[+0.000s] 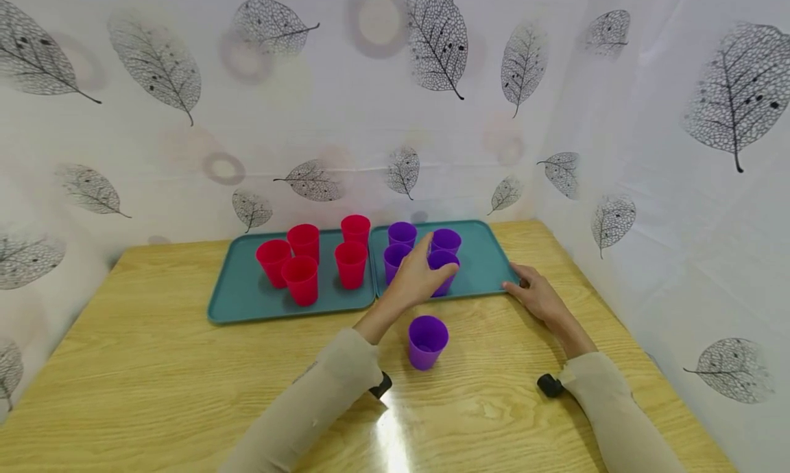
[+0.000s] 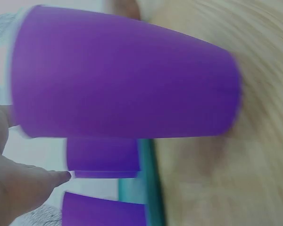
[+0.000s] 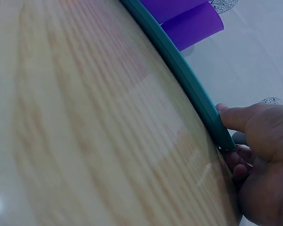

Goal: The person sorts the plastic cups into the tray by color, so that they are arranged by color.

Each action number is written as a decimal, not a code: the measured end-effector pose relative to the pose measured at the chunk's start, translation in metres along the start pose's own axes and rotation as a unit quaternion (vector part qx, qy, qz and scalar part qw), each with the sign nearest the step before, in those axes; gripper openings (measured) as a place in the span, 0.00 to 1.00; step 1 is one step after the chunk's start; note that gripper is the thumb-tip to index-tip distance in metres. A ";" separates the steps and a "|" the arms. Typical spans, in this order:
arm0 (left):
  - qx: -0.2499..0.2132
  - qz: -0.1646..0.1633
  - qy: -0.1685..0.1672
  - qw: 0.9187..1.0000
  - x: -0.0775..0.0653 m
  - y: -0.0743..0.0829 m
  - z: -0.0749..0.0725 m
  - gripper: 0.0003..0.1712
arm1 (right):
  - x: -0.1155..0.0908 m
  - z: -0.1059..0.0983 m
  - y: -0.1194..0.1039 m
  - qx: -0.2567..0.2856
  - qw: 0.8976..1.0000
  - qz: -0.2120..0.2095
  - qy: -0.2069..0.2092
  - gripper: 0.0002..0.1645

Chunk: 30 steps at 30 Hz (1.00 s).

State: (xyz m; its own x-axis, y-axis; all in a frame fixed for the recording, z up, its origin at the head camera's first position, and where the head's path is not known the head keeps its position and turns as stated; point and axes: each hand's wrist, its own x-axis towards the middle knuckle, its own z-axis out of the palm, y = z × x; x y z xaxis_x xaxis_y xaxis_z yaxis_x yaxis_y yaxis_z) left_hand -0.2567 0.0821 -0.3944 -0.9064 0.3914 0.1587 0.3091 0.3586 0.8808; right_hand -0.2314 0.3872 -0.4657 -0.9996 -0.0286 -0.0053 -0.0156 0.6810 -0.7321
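My left hand (image 1: 415,275) reaches over the front of the right teal tray (image 1: 484,253), thumb and fingers spread apart near a purple cup (image 1: 446,281). Several upright purple cups stand on that tray, partly hidden behind this hand. One more purple cup (image 1: 427,346) stands upright on the table in front of the tray; it fills much of the left wrist view. At the tray's front right corner my right hand (image 1: 540,296) grips the rim. In the right wrist view its thumb (image 3: 233,117) lies on the rim, with curled fingers below.
Left of the purple cups, a second teal tray (image 1: 237,281) adjoins the first and holds several red cups (image 1: 301,281). The wooden table (image 1: 154,377) runs back to a white leaf-print curtain (image 1: 345,116), which also hangs along both sides.
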 end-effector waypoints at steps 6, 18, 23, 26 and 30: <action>-0.019 0.013 0.015 1.000 -0.005 0.006 -0.024 0.47 | 0.000 0.000 -0.003 0.000 1.000 -0.001 0.004 0.42; -0.050 0.057 -0.045 0.996 -0.035 0.005 -0.057 0.42 | -0.003 0.003 -0.005 -0.008 1.000 -0.004 0.011 0.42; -0.056 0.055 -0.074 0.994 -0.054 0.004 -0.066 0.40 | -0.004 0.002 -0.005 -0.002 1.000 -0.007 0.007 0.41; -0.058 0.056 -0.088 0.993 -0.064 0.002 -0.068 0.41 | -0.004 0.001 -0.005 -0.003 1.000 -0.005 0.004 0.42; -0.063 0.059 -0.101 0.991 -0.075 -0.001 -0.070 0.40 | -0.004 0.002 -0.006 -0.002 1.000 -0.004 -0.001 0.42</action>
State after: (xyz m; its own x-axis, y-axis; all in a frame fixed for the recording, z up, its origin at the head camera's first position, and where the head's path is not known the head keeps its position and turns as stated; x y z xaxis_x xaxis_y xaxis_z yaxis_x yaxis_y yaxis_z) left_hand -0.2088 -0.0070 -0.3765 -0.7858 0.5908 0.1828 0.3599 0.1965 0.9121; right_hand -0.2277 0.3819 -0.4625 -0.9994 -0.0355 -0.0001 -0.0242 0.6830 -0.7301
